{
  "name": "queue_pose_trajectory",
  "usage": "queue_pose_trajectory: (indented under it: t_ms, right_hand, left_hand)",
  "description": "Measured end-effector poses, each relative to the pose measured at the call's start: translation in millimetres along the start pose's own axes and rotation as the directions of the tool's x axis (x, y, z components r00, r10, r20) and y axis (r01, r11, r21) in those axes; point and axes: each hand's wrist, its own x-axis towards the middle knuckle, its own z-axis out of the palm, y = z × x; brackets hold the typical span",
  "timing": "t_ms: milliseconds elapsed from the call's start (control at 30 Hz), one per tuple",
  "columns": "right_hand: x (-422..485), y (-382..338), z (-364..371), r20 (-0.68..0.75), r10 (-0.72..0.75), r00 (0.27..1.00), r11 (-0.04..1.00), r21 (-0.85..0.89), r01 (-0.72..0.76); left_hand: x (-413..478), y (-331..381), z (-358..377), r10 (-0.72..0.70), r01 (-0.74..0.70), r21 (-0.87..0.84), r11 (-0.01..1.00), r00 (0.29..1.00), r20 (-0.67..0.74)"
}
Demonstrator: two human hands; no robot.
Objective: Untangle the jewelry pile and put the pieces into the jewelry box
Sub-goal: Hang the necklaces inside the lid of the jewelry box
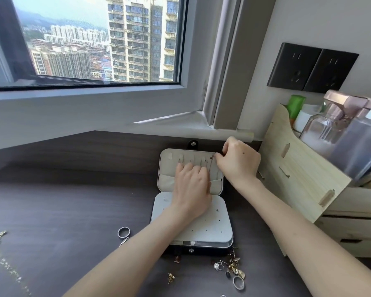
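Hooking a thin chain (pixel 213 168) onto the far-right tab of the open jewelry box (pixel 201 230) lid, pinched in the right hand (pixel 238 161), lining pressed under the flat-fingered left hand (pixel 192 187); next, likely seating it gently, then tackling the near-right pile (pixel 234 267).

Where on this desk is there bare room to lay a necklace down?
The widest bare patch is the desk left of the jewelry box, between the chain and the ring. A bare strip runs behind the box, under the window ledge. Crowded: the earring pile at the box's front right, and the wooden organizer beside it.
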Motion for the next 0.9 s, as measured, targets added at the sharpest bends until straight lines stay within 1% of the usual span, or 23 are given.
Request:
queue_pose_trajectory:
  t_ms: [133,200,267,333,367,400,467,533,633,767,900]
  right_hand:
    - [6,4,-2,0.144,0.148,0.979,0.979,0.122,-0.165]
    - [8,8,0,0.238,0.218,0.946,0.933,0.235,-0.274]
    - [8,11,2,0.341,0.261,0.903,0.838,0.384,-0.387]
    - [4,13,2,0.441,0.259,0.859,0.712,0.514,-0.479]
    - [2,15,2,0.472,0.247,0.846,0.667,0.551,-0.502]
    - [0,16,2,0.484,0.237,0.843,0.645,0.57,-0.508]
    - [-3,18,1,0.476,0.229,0.849,0.641,0.583,-0.5]
    - [-5,18,2,0.475,0.217,0.853,0.629,0.6,-0.494]
    - [-10,16,5,0.477,0.181,0.86,0.574,0.658,-0.487]
    - [-15,15,7,0.427,0.16,0.89,0.558,0.705,-0.438]
    - [-15,17,8,0.454,0.144,0.879,0.552,0.701,-0.452]
  left_hand:
    - [0,0,0,-0.007,0.007,0.017,1.0,1.0,0.023]
    - [0,2,-1,-0.017,0.016,0.024,1.0,0.999,0.045]
    - [1,2,-3,-0.024,0.023,0.013,1.0,0.998,0.057]
    - [1,2,-3,-0.029,0.029,0.004,1.0,0.998,0.051]
    - [1,2,-3,-0.028,0.028,0.001,1.0,0.999,0.043]
    - [0,2,-3,-0.024,0.024,-0.004,1.0,0.999,0.033]
    - [0,1,-3,-0.014,0.014,-0.003,1.0,0.999,0.03]
    - [-1,1,-4,0.004,-0.005,0.03,1.0,0.999,0.04]
    - [-1,2,-4,0.014,-0.021,0.097,0.995,0.997,0.069]
    - [-1,3,-3,0.007,-0.022,0.134,0.991,0.993,0.116]
    - [-2,5,-3,0.033,-0.045,0.125,0.991,0.995,0.099]
